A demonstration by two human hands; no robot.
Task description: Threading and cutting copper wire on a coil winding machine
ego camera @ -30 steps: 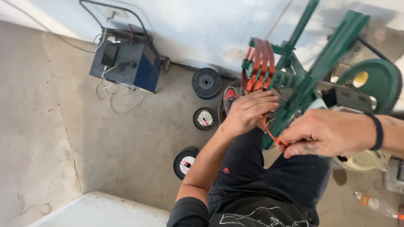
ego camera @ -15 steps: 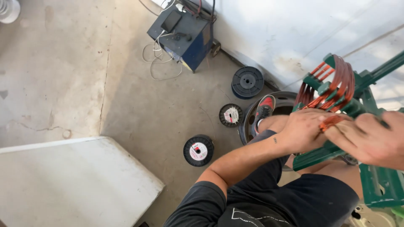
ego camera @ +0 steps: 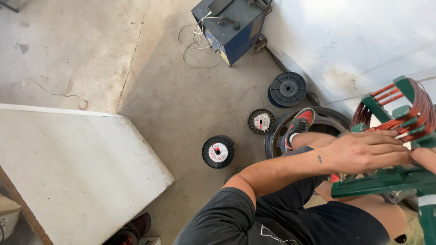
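While the left hand [ego camera: 368, 152] lies flat, fingers pressed together, steadying the coppery-red wire coil [ego camera: 420, 106] on the green metal winding frame [ego camera: 390, 181] at right of frame, the right hand [ego camera: 424, 156] barely shows, its grip unclear.

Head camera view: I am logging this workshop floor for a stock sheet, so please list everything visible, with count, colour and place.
Wire spools: three, black, on the concrete floor, two with pale labels.
Winding frame: one, green, far right, wrapped in copper-red wire.
Boxy machine: one, blue, top centre by the wall, white cable looped beside it.
Wheel rim: one, dark, on the floor under the foot.
Slab: one, pale, lower left.
Shoe: one, red and black, resting on the rim.
Left hand: laid over the wire on the frame.
Right hand: only partly in view at the right edge, by the frame.
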